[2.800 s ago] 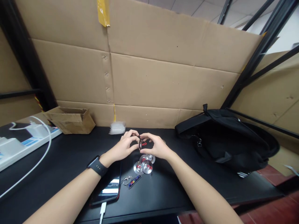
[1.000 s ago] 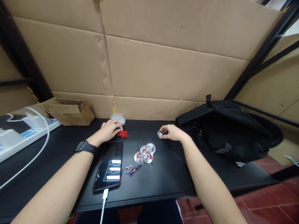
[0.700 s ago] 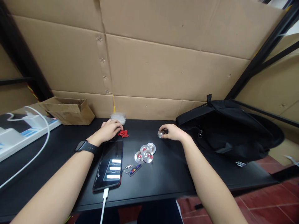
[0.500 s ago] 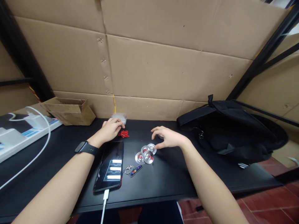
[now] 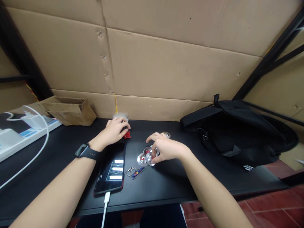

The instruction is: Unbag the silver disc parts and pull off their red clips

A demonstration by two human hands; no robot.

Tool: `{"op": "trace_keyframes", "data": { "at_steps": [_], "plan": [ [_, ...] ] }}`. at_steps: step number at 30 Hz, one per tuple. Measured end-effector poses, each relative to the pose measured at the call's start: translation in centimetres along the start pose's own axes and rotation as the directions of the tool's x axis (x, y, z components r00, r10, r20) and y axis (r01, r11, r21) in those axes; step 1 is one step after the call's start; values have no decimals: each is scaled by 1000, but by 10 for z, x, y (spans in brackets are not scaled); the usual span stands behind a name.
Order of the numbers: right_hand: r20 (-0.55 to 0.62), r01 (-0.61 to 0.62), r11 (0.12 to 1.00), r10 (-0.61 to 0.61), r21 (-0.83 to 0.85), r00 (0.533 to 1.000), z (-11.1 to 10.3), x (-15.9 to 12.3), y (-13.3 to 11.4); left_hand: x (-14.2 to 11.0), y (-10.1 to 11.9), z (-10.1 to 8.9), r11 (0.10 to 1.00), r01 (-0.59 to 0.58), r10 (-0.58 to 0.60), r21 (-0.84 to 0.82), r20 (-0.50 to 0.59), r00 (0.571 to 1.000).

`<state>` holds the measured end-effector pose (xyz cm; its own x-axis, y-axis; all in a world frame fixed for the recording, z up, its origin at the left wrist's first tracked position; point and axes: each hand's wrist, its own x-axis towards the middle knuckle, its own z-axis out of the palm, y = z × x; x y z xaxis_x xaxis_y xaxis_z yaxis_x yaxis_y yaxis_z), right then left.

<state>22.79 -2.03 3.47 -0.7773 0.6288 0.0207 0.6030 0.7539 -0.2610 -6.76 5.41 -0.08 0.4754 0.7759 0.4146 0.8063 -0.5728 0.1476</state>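
Several small silver finger cymbals [image 5: 140, 160] with red cord at their domes lie overlapping on the black table. My right hand [image 5: 166, 147] is over this pile, its thumb and forefinger closed at the edge of the front cymbal [image 5: 149, 159]. Its other fingers reach out to the left, and the hand hides part of the pile. Behind it another cymbal [image 5: 167, 134] lies apart. My left hand [image 5: 116, 129] rests with loosely bent, spread fingers beside a bunch of red cords [image 5: 127, 135], in front of a clear plastic bag [image 5: 123, 116]. Nothing shows in its fingers.
Near the front lie a phone [image 5: 110, 172] on a white cable [image 5: 105, 202] and a key ring with a colourful tag [image 5: 138, 173]. An open cardboard box [image 5: 68, 110] and a power strip [image 5: 30, 137] stand left. A black bag [image 5: 237, 129] fills the right.
My right hand has moved left and down onto the cymbals, closing thumb and forefinger at the front one and uncovering the one behind. My left hand has shifted slightly over the red cords.
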Motion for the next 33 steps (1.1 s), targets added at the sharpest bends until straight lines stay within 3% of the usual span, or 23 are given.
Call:
{"op": "trace_keyframes", "data": {
  "at_steps": [5,10,15,18,25,33],
  "plan": [
    [-14,3,1000,-3,-6,1000,0,-2,2,0,3,0,1000,-9,9,-2,8,1000],
    [-181,-30,995,46,92,982,-8,-6,7,0,16,-2,998,-33,33,-59,13,999],
    [-434,-43,992,90,116,896,-9,1,10,1,40,-6,959,-150,146,-242,-33,989],
    [-512,-56,992,107,115,853,-3,7,13,0,52,-8,907,-186,173,-379,-68,983],
    [-558,-62,975,173,213,811,9,15,16,-1,64,-7,830,-210,149,-516,-157,976],
    [-515,-23,930,223,367,828,14,20,11,-1,67,-5,854,-206,106,-477,-227,968]
  ]
}}
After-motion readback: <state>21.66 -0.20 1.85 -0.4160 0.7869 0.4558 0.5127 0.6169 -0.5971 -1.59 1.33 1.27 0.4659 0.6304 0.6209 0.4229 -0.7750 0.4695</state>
